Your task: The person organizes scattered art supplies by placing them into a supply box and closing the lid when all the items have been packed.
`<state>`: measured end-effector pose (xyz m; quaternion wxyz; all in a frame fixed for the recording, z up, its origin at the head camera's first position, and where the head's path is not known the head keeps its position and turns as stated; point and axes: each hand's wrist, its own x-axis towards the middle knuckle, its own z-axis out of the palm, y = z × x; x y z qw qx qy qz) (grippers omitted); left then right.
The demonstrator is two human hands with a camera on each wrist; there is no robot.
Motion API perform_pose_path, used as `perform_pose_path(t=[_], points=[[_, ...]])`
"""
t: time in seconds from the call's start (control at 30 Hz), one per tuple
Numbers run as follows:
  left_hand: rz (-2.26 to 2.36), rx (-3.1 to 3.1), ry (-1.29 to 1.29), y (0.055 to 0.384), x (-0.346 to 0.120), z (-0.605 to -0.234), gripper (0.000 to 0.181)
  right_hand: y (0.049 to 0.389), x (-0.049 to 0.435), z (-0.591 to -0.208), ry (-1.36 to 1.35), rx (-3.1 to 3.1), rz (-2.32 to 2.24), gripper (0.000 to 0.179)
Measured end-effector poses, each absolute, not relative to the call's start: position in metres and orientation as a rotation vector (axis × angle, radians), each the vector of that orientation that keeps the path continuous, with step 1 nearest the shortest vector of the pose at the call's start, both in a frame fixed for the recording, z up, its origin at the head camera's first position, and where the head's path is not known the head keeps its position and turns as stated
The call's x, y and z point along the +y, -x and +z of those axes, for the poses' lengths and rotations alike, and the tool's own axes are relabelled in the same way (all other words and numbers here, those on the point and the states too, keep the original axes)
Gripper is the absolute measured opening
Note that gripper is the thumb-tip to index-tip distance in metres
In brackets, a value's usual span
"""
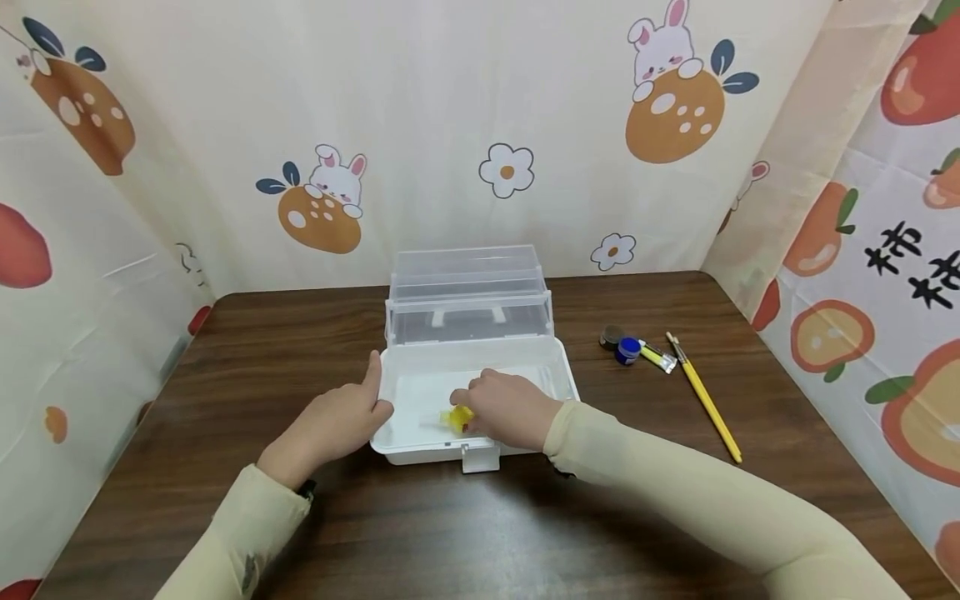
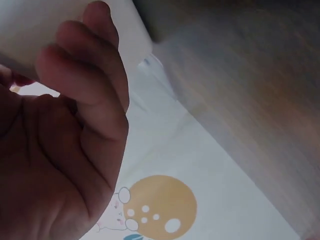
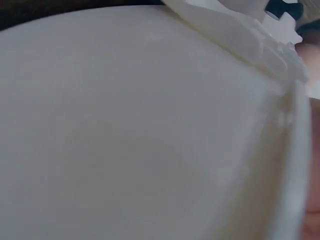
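Observation:
A white plastic box (image 1: 420, 392) stands with its clear lid (image 1: 468, 296) raised at the back. My left hand (image 1: 337, 421) holds the box's left side, thumb at the front corner and index finger along the rim. In the left wrist view, the curled fingers of that hand (image 2: 85, 90) press against the box's outer wall. My right hand (image 1: 513, 408) reaches inside the box and pinches a small yellow object (image 1: 457, 418) with a pale end and a red spot; its kind is partly hidden by the fingers. The box's white wall (image 3: 140, 125) fills the right wrist view.
To the right of the box lie a dark paint pot (image 1: 611, 337), a blue paint pot (image 1: 627, 351), a small yellow-and-white paint tube (image 1: 657, 357) and yellow-handled paintbrushes (image 1: 705, 396). A latch (image 1: 480, 457) juts from the box's front. Patterned curtains (image 1: 442, 167) border the wooden table (image 1: 300, 342).

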<state>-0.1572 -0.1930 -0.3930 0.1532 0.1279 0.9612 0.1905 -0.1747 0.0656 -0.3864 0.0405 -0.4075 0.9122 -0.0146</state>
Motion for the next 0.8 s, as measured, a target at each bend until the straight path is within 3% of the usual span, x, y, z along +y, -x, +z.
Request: perform_pose_path(t=[0.4, 0.57, 0.8], points=[[0.422, 2.871, -0.383, 0.155, -0.187, -0.395, 0.082, 0.175, 0.112, -0.365, 1.28, 3.0, -0.804, 0.019], [0.413, 2.882, -0.379, 0.155, -0.187, -0.395, 0.08, 0.191, 0.153, -0.36, 0.932, 3.161, -1.048, 0.016], [0.455, 2.849, -0.374, 0.154, -0.185, -0.397, 0.08, 0.209, 0.234, -0.374, 0.396, 3.349, -0.944, 0.016]])
